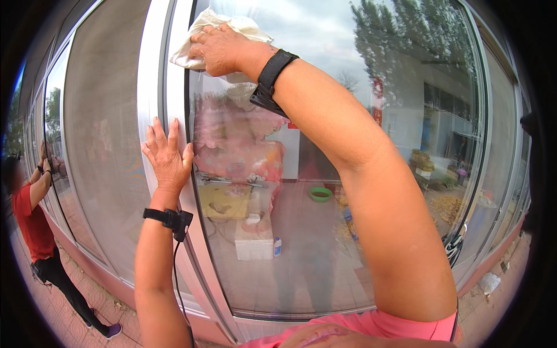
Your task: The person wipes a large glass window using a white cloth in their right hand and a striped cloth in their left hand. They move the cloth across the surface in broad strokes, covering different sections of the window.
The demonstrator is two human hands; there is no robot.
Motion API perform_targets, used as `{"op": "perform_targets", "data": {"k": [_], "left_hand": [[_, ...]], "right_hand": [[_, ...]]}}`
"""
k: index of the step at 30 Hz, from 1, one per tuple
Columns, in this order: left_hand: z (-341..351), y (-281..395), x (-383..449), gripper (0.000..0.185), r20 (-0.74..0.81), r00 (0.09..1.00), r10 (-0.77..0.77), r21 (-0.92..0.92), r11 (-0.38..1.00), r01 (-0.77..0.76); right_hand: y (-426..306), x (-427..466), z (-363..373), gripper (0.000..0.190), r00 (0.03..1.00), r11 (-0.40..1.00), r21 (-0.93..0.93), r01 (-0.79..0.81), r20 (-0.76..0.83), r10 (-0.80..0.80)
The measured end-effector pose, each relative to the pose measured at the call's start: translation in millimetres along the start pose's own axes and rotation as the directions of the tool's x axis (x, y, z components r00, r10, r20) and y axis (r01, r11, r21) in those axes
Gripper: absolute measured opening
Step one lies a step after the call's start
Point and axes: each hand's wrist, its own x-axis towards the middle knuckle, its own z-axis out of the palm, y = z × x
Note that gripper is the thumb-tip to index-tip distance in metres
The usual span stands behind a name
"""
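My right hand is raised and presses a white cloth against the upper left corner of a large window pane. Part of the cloth overlaps the metal window frame. Lower down, my left hand lies with spread fingers on the same upright frame, its thumb near the edge of the glass; it holds nothing. Both wrists wear black straps, and a cable runs down from the left one. The glass mirrors sky, trees and a building.
At the far left a person in a red top stands with both hands at another window. Behind the glass are a green bowl, a white foam box and a bottle. A plastic bag lies on the paving at right.
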Motion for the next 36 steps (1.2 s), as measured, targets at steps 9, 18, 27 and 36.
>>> {"op": "perform_targets", "data": {"k": [9, 18, 27, 36], "left_hand": [[-0.1, 0.1, 1.5, 0.067, -0.033, 0.999, 0.015, -0.053, 0.998, -0.017], [-4.3, 3.2, 2.3, 0.067, -0.063, 0.998, 0.007, -0.053, 0.999, -0.011], [-3.3, 2.6, 1.6, 0.066, -0.078, 0.997, 0.010, -0.048, 0.999, -0.014], [-2.8, 1.9, 1.3, 0.064, -0.083, 0.996, 0.013, -0.061, 0.998, -0.018]], "right_hand": [[61.4, 45.0, -26.3, 0.045, 0.957, 0.961, 0.025, -0.274, -0.094, 0.275], [174.5, 17.7, -48.7, 0.048, 0.868, 0.823, -0.275, -0.497, -0.155, 0.472], [336.5, -177.5, -92.6, 0.040, 0.612, 0.634, -0.110, -0.766, -0.428, 0.666], [348.1, -115.4, -59.1, 0.023, 0.940, 0.742, -0.608, -0.283, -0.021, 0.341]]}}
